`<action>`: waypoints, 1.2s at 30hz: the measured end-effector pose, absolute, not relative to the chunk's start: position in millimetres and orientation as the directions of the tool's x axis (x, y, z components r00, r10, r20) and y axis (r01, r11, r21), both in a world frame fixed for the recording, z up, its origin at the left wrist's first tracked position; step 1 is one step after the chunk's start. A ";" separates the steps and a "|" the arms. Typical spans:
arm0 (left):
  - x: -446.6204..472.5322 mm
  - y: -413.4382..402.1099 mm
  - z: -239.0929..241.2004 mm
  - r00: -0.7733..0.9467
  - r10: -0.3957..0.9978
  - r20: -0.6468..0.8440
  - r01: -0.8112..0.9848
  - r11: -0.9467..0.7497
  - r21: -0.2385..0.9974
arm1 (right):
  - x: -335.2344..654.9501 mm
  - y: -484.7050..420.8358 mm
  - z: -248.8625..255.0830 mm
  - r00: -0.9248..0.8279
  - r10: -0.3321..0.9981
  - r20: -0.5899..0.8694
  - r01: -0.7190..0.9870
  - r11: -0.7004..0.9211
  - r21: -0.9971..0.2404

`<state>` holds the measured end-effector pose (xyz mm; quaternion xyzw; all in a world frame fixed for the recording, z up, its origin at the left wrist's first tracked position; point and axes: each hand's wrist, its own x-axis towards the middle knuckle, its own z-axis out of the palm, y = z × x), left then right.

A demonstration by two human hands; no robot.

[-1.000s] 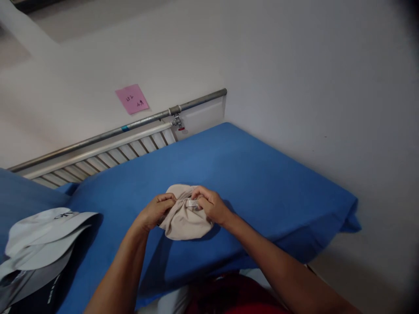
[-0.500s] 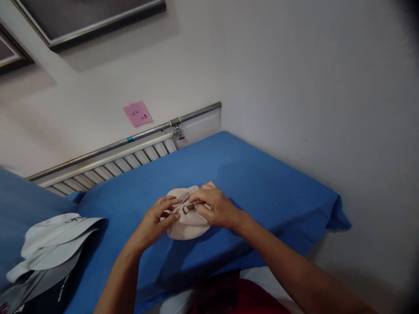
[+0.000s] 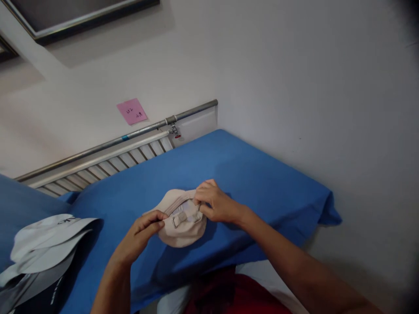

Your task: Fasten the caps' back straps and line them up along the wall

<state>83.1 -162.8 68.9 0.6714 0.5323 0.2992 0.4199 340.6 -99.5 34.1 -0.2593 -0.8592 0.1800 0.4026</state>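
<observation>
A pale beige cap (image 3: 183, 237) lies on the blue-covered table, its back strap with a metal buckle (image 3: 176, 220) facing me. My left hand (image 3: 144, 231) pinches the cap's edge at its left side between thumb and fingers. On the opposite side, my right hand (image 3: 218, 203) has its fingers closed on the cap's rim. Between the two hands the cap's opening shows a light inner lining. The part of the rim under my right fingers is hidden.
Several stacked caps (image 3: 42, 244), white, grey and dark, lie at the left. A blue cloth (image 3: 262, 183) covers the table, which meets the wall. Behind it run a radiator (image 3: 108, 168) and a metal pipe (image 3: 140, 131) with a valve. A pink note (image 3: 132, 111) sticks to the wall.
My left hand has moved left and down to the cap's edge. The cap's opening is spread wider, with the strap and buckle more exposed. My right hand still grips the right side.
</observation>
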 end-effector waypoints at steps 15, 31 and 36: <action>97.5 -181.0 101.0 0.493 0.855 -0.161 0.366 -0.036 0.930 | 334.2 -122.6 58.0 -0.332 0.786 0.522 -0.170 0.494 -0.853; 110.4 -164.1 111.9 0.577 0.755 -0.312 0.520 -0.045 0.853 | 360.1 -142.7 -37.1 -0.136 0.976 0.171 -0.029 0.169 -0.985; 147.9 -126.8 109.5 0.602 0.612 -0.512 0.739 -0.184 0.649 | 362.5 -144.4 -40.3 -0.153 0.972 0.180 0.026 0.186 -0.982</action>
